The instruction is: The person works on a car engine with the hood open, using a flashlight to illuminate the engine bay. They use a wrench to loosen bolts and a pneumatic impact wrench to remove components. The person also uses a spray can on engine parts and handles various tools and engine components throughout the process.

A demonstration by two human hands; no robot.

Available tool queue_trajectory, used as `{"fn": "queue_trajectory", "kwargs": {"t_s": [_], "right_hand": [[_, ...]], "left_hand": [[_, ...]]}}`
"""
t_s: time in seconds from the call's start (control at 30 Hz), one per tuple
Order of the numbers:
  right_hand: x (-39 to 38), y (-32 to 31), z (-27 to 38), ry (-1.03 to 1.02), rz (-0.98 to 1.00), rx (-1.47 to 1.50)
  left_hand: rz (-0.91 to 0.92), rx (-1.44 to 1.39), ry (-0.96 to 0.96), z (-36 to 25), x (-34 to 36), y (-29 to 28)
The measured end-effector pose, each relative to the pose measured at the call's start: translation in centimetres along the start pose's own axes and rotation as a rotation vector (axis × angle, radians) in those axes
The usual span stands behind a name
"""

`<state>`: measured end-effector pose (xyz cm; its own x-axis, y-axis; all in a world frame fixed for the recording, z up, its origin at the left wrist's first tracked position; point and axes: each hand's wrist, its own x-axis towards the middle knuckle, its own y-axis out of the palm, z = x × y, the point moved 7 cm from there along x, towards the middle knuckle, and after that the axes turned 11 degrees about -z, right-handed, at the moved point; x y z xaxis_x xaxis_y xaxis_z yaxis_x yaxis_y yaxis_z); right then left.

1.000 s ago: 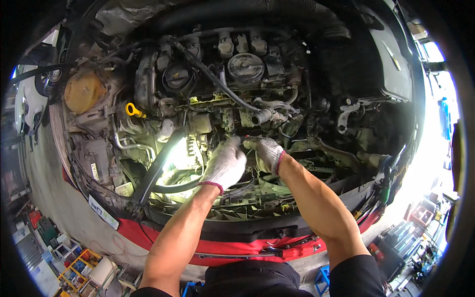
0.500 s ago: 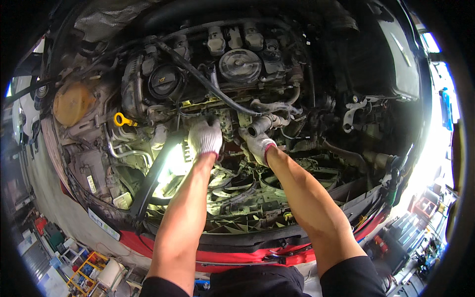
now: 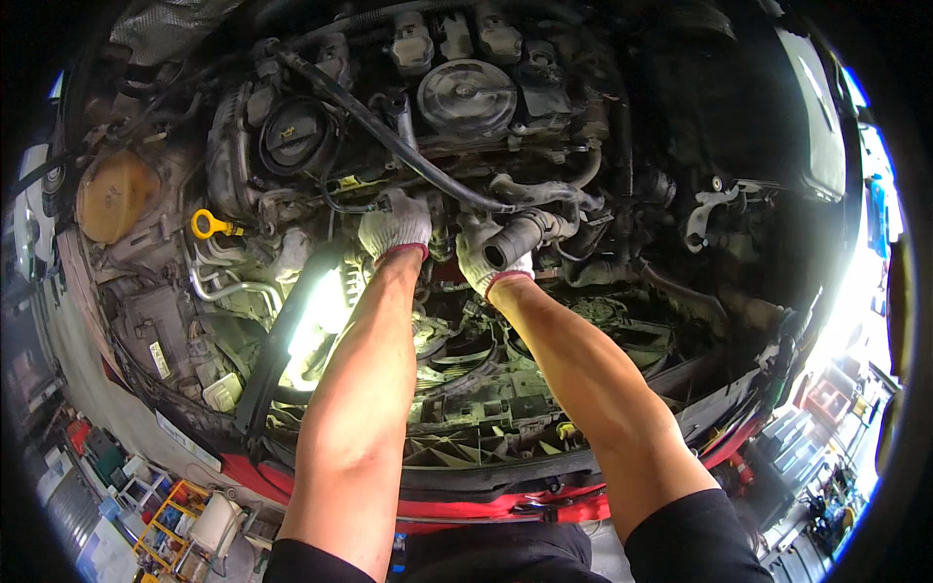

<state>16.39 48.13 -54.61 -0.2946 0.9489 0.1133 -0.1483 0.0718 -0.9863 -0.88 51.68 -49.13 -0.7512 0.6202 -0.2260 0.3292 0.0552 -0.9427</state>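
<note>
My left hand point(image 3: 394, 225), in a white knit glove with pink cuff, reaches into the engine bay just below a black diagonal hose point(image 3: 384, 131); its fingertips are hidden among the engine parts. My right hand point(image 3: 478, 255), in a like glove, sits behind and under an open-ended metal-grey pipe point(image 3: 515, 241), its fingers mostly out of sight. I cannot make out what either hand holds. A yellow dipstick loop point(image 3: 202, 223) and a bright light point(image 3: 321, 311) are left of my left hand. A black filler cap point(image 3: 293, 136) is farther back.
An orange-tinted reservoir point(image 3: 121, 199) sits at the left of the bay; a dark housing point(image 3: 729, 117) fills the upper right. A red cover point(image 3: 437, 510) lies over the front edge. Tools and yellow-framed racks point(image 3: 170, 534) stand around the car near the rim of the view.
Both my hands have moved forward, deeper toward the engine, with more of their fingers now hidden. The engine appears higher in the picture and the forearms reach farther in.
</note>
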Motion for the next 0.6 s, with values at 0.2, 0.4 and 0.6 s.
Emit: {"fn": "queue_trajectory", "kwargs": {"t_s": [0.2, 0.4, 0.6], "right_hand": [[3.6, -1.4, 3.3, -0.049, -0.024, 0.063], [4.1, -3.2, 1.3, -0.018, -0.006, 0.118], [4.2, -4.4, 1.7, 0.011, -0.014, 0.227]], "left_hand": [[0.025, 0.038, 0.057, 1.4, -0.1, -0.5], [0.061, 0.071, 0.231, -0.5, -1.9, -1.3], [0.172, 0.01, 0.135, 0.3, -0.7, -0.6]]}}
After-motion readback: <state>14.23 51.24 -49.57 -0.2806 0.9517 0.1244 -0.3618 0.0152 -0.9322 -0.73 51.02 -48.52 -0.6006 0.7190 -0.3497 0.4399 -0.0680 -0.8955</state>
